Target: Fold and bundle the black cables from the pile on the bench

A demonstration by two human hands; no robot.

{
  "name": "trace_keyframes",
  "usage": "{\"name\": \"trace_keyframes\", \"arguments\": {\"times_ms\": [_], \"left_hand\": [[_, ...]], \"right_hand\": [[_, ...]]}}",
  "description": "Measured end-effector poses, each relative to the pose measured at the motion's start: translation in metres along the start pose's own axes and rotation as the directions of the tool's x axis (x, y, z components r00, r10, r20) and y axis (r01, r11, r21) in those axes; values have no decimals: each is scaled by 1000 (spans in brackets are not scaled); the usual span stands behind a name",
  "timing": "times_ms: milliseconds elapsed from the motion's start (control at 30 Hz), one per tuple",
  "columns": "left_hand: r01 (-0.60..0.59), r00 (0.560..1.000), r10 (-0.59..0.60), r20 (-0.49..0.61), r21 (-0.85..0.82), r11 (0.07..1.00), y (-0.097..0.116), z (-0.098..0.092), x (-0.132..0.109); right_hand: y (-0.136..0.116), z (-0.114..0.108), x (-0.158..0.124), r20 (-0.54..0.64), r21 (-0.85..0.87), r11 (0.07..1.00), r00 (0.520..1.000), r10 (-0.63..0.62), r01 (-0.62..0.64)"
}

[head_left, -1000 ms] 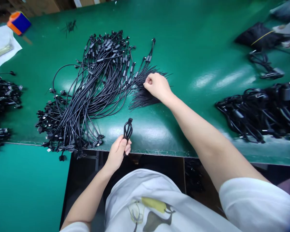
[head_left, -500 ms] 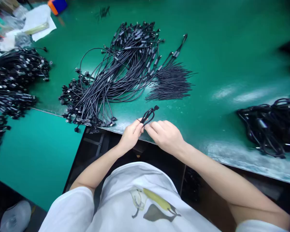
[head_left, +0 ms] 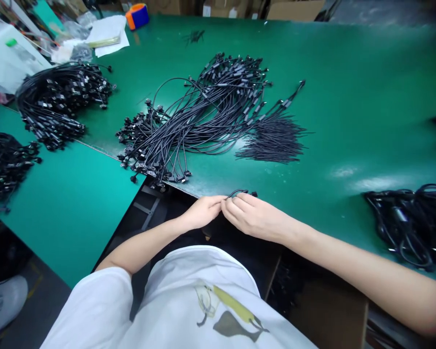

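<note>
A small coiled black cable (head_left: 237,192) is held at the table's front edge, mostly hidden by my fingers. My left hand (head_left: 203,211) is closed on its left part. Right beside it, my right hand (head_left: 245,213) is closed over the coil, fingertips meeting those of the left. Whether the right fingers pinch the cable itself or a thin tie on it cannot be made out. Beyond the hands lies a bunch of thin black ties (head_left: 276,139). To its left spreads a large heap of black cables (head_left: 203,111) with plugs at both ends.
More black cables lie in a bundle (head_left: 63,99) at the left and a pile (head_left: 7,165) nearer me. Coiled cables (head_left: 414,223) sit at the right. A blue and orange roll (head_left: 138,17) and papers (head_left: 109,34) are at the back left of the green table (head_left: 349,97).
My right hand has moved over the coiled cable, which now lies lower and is mostly covered. The head view has shifted, showing more of the table's far side.
</note>
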State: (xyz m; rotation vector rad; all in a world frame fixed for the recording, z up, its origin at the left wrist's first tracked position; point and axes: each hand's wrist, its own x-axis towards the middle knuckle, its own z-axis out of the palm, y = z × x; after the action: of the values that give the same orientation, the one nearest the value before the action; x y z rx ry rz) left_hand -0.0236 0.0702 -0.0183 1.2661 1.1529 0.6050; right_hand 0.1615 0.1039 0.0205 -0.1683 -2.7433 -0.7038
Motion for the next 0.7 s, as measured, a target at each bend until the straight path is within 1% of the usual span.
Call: {"name": "trace_keyframes", "arguments": {"times_ms": [100,200,300,367,400,433,467,500,533,567,600,633,667,700], "left_hand": [[44,999,-39,27,-204,978,-3,0,2],[75,996,-54,76,-304,950,-2,0,3],[127,990,-102,100,-283,951,-2,4,4],[143,988,-125,96,-213,967,-2,7,2],[136,988,-122,92,-170,976,-1,8,2],[121,990,-111,82,-135,983,0,9,1],[100,994,-93,64,-118,988,0,10,1],[76,997,-72,38,-133,988,1,10,2],[50,999,-50,3,-182,982,2,10,3],[23,998,-36,-46,-263,965,2,11,5],[-11,993,-31,-112,-356,934,2,11,8],[-56,982,-31,-188,-440,896,2,10,10],[-110,964,-30,-264,-497,861,2,10,12],[-168,943,-17,-332,-520,838,1,9,14]], "right_hand": [[-1,-2,3,74,-56,998,997,35,-30],[-6,-4,6,135,-91,994,988,77,-65],[-13,-1,7,221,-97,995,974,49,-28],[-14,4,6,288,-79,997,958,18,5],[-14,7,5,312,-51,999,950,17,-1],[-13,10,5,329,-1,1000,944,29,-30],[-10,12,5,343,65,994,938,61,-88],[-8,14,5,356,140,975,927,115,-175],[-6,16,7,373,215,934,908,190,-284],[-4,17,9,392,286,869,877,279,-404],[-4,18,11,408,346,778,831,378,-524],[-5,18,14,424,402,663,770,477,-632],[-7,19,17,438,463,524,699,566,-715],[-10,20,19,456,532,366,623,635,-763]]}}
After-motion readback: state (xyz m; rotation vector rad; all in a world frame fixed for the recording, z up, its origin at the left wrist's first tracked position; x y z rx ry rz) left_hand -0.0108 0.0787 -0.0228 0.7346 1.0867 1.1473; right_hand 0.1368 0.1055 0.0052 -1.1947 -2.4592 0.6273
